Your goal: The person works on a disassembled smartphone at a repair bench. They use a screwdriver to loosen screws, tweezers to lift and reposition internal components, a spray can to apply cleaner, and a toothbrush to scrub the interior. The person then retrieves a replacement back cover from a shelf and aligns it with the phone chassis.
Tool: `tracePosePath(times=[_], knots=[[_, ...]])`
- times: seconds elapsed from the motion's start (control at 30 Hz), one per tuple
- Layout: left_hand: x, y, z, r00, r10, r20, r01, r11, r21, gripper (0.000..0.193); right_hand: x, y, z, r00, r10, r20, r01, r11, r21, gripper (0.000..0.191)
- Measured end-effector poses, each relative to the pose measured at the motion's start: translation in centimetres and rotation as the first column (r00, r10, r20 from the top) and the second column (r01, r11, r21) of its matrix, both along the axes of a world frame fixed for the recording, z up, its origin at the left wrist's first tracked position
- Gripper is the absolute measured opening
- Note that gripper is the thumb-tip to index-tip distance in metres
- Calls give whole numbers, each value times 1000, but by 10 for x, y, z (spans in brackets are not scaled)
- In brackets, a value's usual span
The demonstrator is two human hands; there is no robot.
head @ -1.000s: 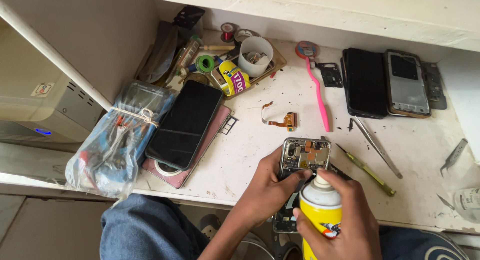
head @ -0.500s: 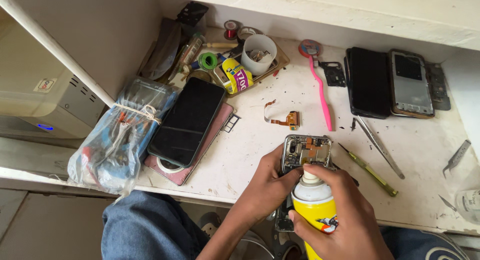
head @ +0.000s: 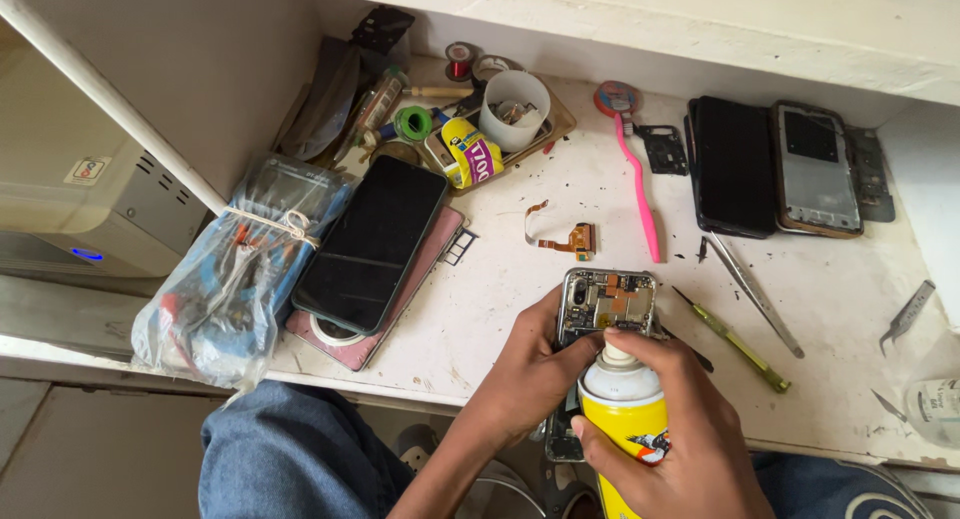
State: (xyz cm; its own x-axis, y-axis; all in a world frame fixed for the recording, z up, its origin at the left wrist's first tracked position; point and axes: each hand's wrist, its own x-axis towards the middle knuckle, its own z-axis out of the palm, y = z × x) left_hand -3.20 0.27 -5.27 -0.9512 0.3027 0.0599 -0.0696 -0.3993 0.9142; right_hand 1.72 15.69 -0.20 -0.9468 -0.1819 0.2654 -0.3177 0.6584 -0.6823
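An opened phone [head: 603, 309], back cover off and circuit boards exposed, is held at the near edge of the white worktable [head: 850, 309], gripped along its left side by the left hand [head: 535, 374]. A yellow spray can [head: 625, 419] is clasped in the right hand [head: 665, 439], fingers wrapped around the body and one fingertip laid over the white nozzle, which is pointed at the phone's interior and sits just beside it. A pink toothbrush [head: 637, 184], an orange flex cable [head: 565, 239], metal tweezers [head: 752, 291] and a green-handled screwdriver [head: 735, 341] are seen on the table beyond. A dark intact phone [head: 372, 241] lies to the left.
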Motion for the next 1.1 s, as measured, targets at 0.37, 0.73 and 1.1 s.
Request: tracePosePath(times=[0.37,0.73,1.1], knots=[[1,0,-4,1000,16,-26,-16,1000,-16,43,1,-4,3,1000,12,5,-11,1000,-19,72],[3,-7,-2,993,-96,-70,95,995,-21,45,-9,25,15,980,152,129,-180,953,244,80],[3,-6,-1,991,-78,105,96,978,-184,63,-40,29,45,903,81,423,-269,873,407,79]])
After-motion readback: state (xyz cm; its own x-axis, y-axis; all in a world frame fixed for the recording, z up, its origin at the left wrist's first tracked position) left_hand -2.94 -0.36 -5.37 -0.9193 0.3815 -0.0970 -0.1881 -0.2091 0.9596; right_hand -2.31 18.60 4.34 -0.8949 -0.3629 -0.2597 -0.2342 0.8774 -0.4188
